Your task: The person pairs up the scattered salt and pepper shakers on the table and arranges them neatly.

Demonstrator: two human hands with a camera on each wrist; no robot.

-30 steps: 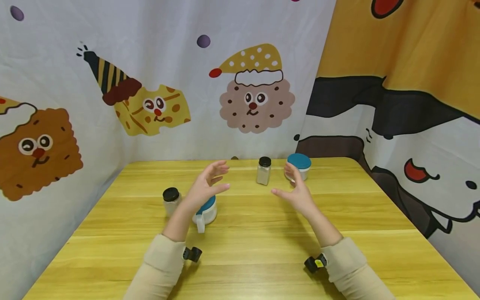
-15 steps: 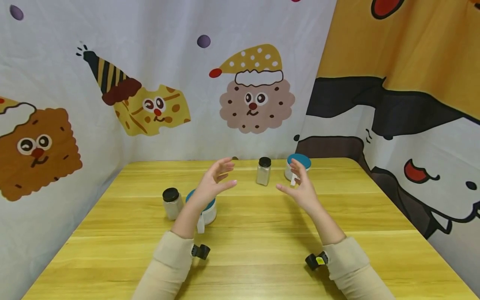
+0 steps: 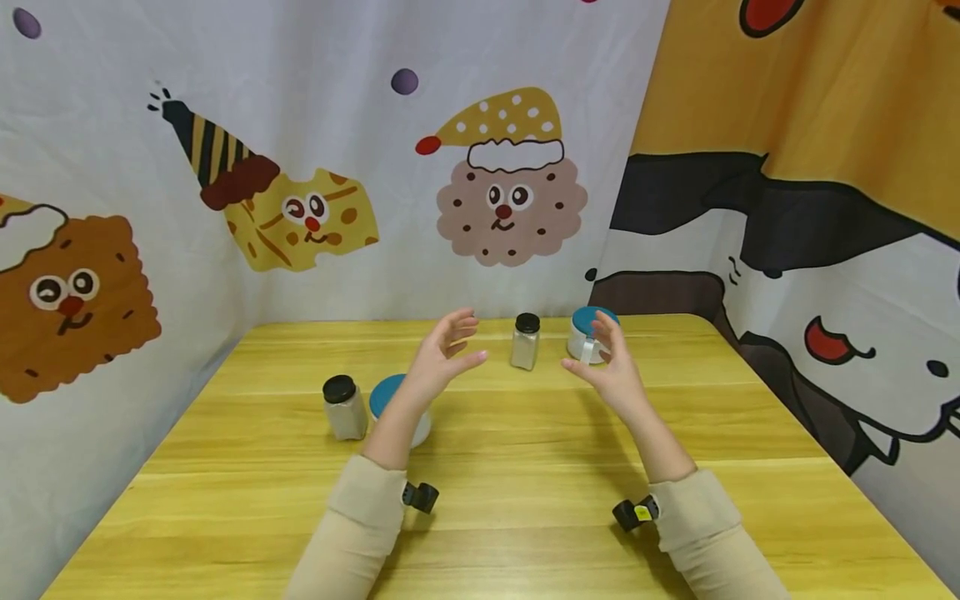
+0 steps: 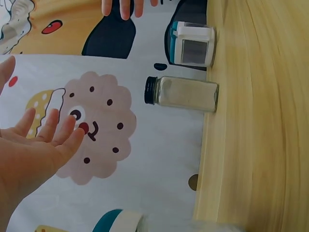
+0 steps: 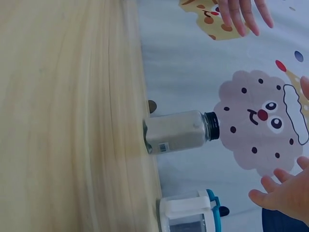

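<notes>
Far jar (image 3: 525,348) stands upright on the counter (image 3: 517,475), probably for stability; left hand (image 3: 437,363) and right hand (image 3: 617,381) hover empty, fingers (image 4: 70,145) parted.

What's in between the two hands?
In the head view, a black-lidded jar shows in the gap between the left hand and the right hand; neither touches it.

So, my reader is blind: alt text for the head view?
A person's left hand and right hand hover empty above a wooden table. Two black-capped jars and two blue-lidded containers stand on it, cartoon fabric behind.
</notes>
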